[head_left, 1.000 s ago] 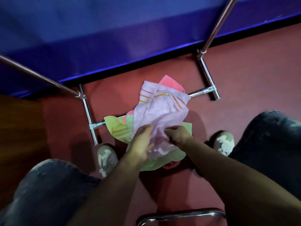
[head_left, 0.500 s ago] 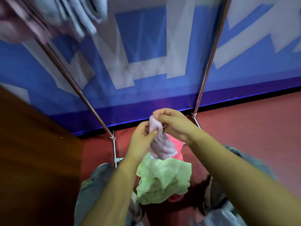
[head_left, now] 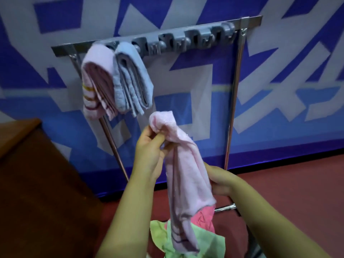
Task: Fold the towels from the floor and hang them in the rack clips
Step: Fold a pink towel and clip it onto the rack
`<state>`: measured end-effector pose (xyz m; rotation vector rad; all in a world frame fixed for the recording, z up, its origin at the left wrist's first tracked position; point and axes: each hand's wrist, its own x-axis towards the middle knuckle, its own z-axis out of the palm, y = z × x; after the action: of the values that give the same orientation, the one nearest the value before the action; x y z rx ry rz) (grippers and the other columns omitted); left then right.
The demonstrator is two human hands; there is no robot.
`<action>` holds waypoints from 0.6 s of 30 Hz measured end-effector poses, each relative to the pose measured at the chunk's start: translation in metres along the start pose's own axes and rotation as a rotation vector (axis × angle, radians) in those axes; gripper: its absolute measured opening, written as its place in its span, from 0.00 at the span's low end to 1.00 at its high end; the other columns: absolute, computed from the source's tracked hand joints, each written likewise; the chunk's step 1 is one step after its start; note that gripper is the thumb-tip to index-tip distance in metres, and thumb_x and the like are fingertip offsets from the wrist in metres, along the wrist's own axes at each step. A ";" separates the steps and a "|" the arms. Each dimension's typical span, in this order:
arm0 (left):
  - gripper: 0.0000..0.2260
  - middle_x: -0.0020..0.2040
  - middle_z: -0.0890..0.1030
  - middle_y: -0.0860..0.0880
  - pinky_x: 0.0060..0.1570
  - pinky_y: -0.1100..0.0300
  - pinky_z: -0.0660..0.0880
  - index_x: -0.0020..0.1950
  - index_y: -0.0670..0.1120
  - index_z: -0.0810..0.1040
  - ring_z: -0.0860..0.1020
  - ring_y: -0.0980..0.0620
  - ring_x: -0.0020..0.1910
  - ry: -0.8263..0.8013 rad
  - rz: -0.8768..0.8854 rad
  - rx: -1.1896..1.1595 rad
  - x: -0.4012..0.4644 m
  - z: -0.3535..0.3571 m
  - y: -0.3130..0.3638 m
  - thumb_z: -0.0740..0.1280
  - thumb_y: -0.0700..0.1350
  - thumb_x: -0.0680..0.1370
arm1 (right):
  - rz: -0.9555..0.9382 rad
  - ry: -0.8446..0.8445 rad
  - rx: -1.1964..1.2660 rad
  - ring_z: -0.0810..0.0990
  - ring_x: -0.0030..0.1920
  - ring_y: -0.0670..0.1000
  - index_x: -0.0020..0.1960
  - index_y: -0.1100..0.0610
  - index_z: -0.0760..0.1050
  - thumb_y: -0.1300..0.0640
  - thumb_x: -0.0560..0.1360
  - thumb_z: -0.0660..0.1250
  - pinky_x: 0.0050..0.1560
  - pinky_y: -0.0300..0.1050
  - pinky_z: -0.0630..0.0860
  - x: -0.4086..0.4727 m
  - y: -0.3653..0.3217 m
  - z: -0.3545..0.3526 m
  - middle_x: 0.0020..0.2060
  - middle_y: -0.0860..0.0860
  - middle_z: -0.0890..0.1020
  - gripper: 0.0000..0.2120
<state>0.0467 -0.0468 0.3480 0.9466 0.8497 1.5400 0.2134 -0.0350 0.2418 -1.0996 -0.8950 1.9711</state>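
Observation:
A pale pink towel (head_left: 186,175) hangs long and narrow between my hands, below the rack. My left hand (head_left: 149,153) pinches its bunched top end. My right hand (head_left: 221,181) grips its side lower down, partly hidden behind the cloth. The metal rack's top bar carries a row of grey clips (head_left: 188,40). A folded pink striped towel (head_left: 96,84) and a folded light blue towel (head_left: 132,79) hang from the leftmost clips. On the red floor lie a green towel (head_left: 204,241) and a bright pink towel (head_left: 202,216).
A brown wooden cabinet (head_left: 37,183) stands close on the left. The rack's two steel legs (head_left: 232,108) slope down to a foot bar (head_left: 225,208) by the floor towels. Behind is a blue and grey patterned wall.
I have gone from crouching over the floor pile to standing with the view up at the rack. The pink towel came up off the pile and now hangs stretched between my hands.

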 end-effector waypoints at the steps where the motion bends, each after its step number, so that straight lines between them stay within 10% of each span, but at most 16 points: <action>1: 0.09 0.43 0.77 0.46 0.42 0.58 0.79 0.50 0.47 0.78 0.73 0.52 0.42 -0.002 0.010 -0.013 0.000 0.001 0.004 0.62 0.35 0.77 | -0.005 -0.055 0.060 0.82 0.48 0.48 0.56 0.55 0.80 0.42 0.77 0.58 0.46 0.42 0.78 -0.003 -0.006 0.005 0.49 0.53 0.84 0.20; 9: 0.11 0.47 0.82 0.47 0.48 0.52 0.78 0.52 0.47 0.79 0.80 0.52 0.45 0.044 0.008 0.034 0.000 -0.015 0.010 0.61 0.34 0.78 | -0.291 -0.047 -0.126 0.81 0.43 0.51 0.58 0.66 0.74 0.61 0.73 0.69 0.46 0.44 0.79 -0.019 -0.061 0.035 0.47 0.58 0.82 0.16; 14: 0.08 0.38 0.82 0.50 0.38 0.59 0.77 0.54 0.44 0.78 0.75 0.53 0.36 0.098 -0.193 0.270 -0.008 -0.035 -0.001 0.62 0.36 0.78 | -0.603 0.020 -0.262 0.82 0.42 0.47 0.50 0.56 0.77 0.71 0.73 0.65 0.43 0.39 0.79 -0.032 -0.086 0.059 0.45 0.51 0.82 0.12; 18: 0.04 0.54 0.79 0.48 0.54 0.52 0.76 0.52 0.50 0.77 0.78 0.53 0.51 0.194 -0.224 0.442 -0.012 -0.044 -0.005 0.65 0.43 0.78 | -0.693 -0.007 -0.355 0.81 0.44 0.44 0.54 0.54 0.77 0.72 0.72 0.64 0.45 0.37 0.78 -0.041 -0.099 0.080 0.47 0.50 0.83 0.18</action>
<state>0.0098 -0.0595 0.3235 0.9812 1.4255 1.2863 0.1826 -0.0362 0.3717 -0.8050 -1.4371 1.2729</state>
